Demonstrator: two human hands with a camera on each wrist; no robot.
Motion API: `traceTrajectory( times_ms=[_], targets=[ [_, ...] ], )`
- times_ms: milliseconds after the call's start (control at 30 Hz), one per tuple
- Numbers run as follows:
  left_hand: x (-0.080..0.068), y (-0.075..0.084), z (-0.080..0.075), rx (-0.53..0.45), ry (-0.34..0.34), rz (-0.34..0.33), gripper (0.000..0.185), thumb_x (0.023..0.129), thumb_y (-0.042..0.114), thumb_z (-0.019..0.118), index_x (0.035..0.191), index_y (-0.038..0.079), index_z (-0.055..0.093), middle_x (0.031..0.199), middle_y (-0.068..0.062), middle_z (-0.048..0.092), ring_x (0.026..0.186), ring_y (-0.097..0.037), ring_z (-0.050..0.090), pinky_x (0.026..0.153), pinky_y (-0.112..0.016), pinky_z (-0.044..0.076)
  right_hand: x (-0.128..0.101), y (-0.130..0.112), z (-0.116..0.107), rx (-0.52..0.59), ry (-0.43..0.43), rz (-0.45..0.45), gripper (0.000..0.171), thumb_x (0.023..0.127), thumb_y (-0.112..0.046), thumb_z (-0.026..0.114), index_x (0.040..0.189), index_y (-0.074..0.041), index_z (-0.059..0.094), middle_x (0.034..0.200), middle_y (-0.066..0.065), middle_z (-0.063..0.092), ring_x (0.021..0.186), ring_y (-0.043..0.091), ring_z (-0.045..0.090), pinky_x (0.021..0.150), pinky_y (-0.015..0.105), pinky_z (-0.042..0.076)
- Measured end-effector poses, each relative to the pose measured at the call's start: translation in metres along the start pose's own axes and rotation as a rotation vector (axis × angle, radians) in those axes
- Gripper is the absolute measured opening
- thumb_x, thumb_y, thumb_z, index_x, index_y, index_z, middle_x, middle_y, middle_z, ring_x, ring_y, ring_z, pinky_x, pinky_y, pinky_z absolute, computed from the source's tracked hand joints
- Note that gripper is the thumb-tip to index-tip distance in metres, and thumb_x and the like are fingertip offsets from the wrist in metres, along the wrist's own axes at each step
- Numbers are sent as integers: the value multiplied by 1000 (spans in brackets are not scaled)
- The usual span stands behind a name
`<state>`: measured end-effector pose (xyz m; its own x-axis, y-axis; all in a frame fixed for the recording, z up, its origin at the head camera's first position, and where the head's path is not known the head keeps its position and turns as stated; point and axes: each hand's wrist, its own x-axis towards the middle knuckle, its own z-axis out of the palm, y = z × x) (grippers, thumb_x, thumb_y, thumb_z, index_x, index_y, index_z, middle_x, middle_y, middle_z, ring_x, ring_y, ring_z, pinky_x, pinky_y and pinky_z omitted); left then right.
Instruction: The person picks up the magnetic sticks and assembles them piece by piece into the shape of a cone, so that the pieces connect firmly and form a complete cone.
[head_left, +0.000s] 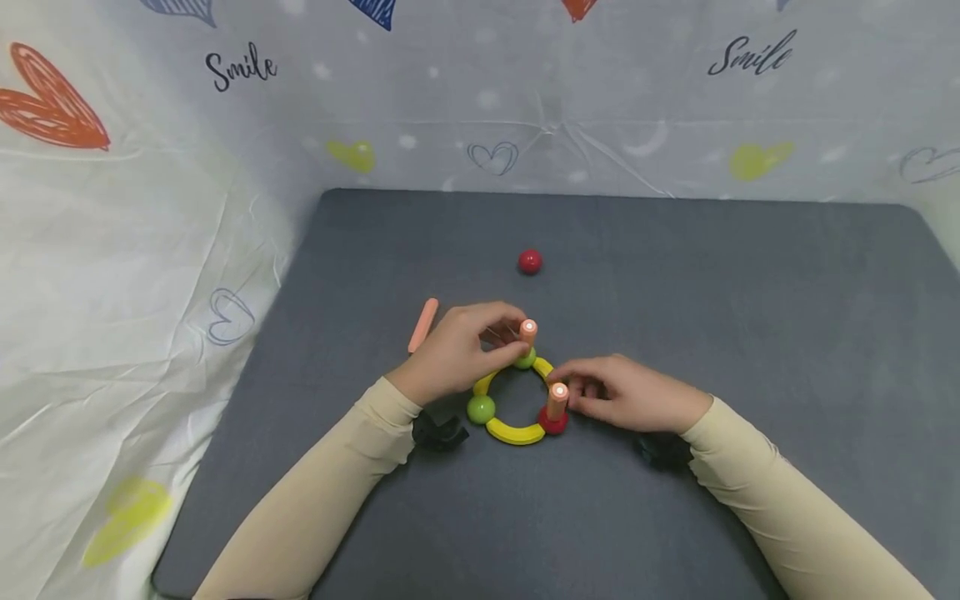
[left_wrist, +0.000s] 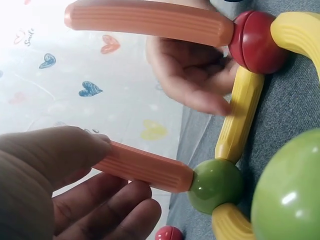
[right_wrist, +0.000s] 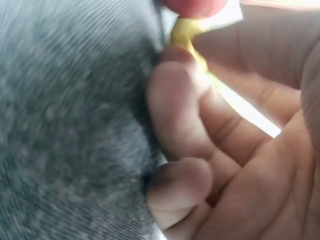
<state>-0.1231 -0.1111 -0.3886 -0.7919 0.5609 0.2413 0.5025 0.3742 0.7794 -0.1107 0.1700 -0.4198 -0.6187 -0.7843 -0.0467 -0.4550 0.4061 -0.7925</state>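
Yellow curved sticks point(head_left: 515, 432) and balls form a ring lying on the table. My left hand point(head_left: 465, 350) pinches an orange stick point(left_wrist: 145, 167) between thumb and fingers; it stands on the far green ball point(left_wrist: 216, 186). At the ring's near right, a second orange stick point(head_left: 557, 403) rises from a red ball point(head_left: 553, 422). Beside it my right hand point(head_left: 633, 393) holds the right-hand yellow stick point(left_wrist: 241, 117) with thumb and index finger; the right wrist view is blurred there. Another green ball point(head_left: 481, 409) joins the ring at its left.
A loose orange stick point(head_left: 423, 325) lies left of the ring, behind my left hand. Farther back on the dark grey table point(head_left: 712, 283) sits a loose red ball point(head_left: 530, 262). A white cloth with printed hearts point(head_left: 492, 158) hangs behind the table.
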Motion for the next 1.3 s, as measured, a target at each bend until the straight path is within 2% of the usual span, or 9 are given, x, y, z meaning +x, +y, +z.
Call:
traceTrajectory(
  times_ms=[167, 367, 533, 767, 900, 967, 1133, 1233, 1300],
  targets=[
    [0, 0, -2, 12, -13, -12, 13, 100, 16, 74, 112, 17, 72, 105, 12, 70, 94, -2, 68, 89, -28, 58, 5, -2, 2, -151, 30, -34, 32, 106, -26, 66, 136, -16, 71, 108, -12, 69, 88, 4, 60, 83, 29, 53],
    [-6, -2, -8, 63, -33, -44, 16, 100, 17, 74, 116, 17, 73, 109, 10, 71, 94, -3, 68, 91, -28, 57, 11, 0, 7, -196, 43, -74, 29, 104, -20, 68, 133, -18, 73, 109, -12, 70, 89, 5, 60, 84, 30, 53],
    [-12, -5, -18, 151, -54, -113, 29, 99, 15, 75, 127, 10, 71, 120, -4, 72, 99, -12, 69, 93, -35, 57, 12, 4, 9, -219, 65, -87, 27, 102, -12, 71, 128, -18, 74, 105, -11, 69, 89, 6, 60, 84, 31, 54],
    [-11, -8, -41, 342, 62, -299, 35, 104, 23, 66, 136, 9, 67, 131, -6, 67, 111, -23, 67, 92, -44, 57, 6, 4, 5, -232, 82, -20, 27, 98, -14, 76, 123, -23, 74, 96, -15, 63, 83, 4, 56, 78, 27, 51],
    [-12, -17, -52, 465, 134, -432, 37, 106, 28, 62, 135, 5, 66, 130, -13, 64, 86, -26, 70, 74, -43, 58, 3, 3, 4, -231, 97, -25, 25, 98, -15, 77, 121, -24, 74, 92, -15, 62, 79, 3, 55, 75, 26, 50],
    [-13, -23, -55, 548, 127, -509, 36, 107, 30, 60, 128, 2, 69, 123, -17, 64, 75, -26, 66, 65, -41, 56, 2, 3, 4, -231, 103, -27, 25, 97, -14, 77, 120, -23, 75, 94, -15, 64, 79, 3, 55, 73, 25, 50],
    [-15, -32, -58, 611, -1, -709, 51, 109, 39, 51, 73, 9, 72, 76, -12, 67, 60, -25, 58, 48, -35, 43, -1, 2, 3, -207, 103, -12, 23, 96, -14, 78, 117, -22, 75, 89, -17, 65, 75, 1, 56, 71, 24, 51],
    [-13, -33, -58, 541, -58, -742, 55, 108, 38, 51, 59, 14, 60, 53, -3, 58, 47, -19, 50, 43, -30, 31, -2, 0, 3, -195, 100, -11, 22, 96, -13, 78, 116, -21, 75, 83, -17, 63, 72, 0, 56, 69, 24, 51],
    [-12, -32, -57, 500, -73, -715, 54, 107, 37, 53, 57, 15, 53, 50, 0, 50, 45, -16, 43, 44, -27, 26, -2, -1, 3, -190, 98, -11, 21, 96, -13, 78, 115, -21, 75, 80, -17, 62, 70, -1, 56, 67, 24, 50]
  ],
)
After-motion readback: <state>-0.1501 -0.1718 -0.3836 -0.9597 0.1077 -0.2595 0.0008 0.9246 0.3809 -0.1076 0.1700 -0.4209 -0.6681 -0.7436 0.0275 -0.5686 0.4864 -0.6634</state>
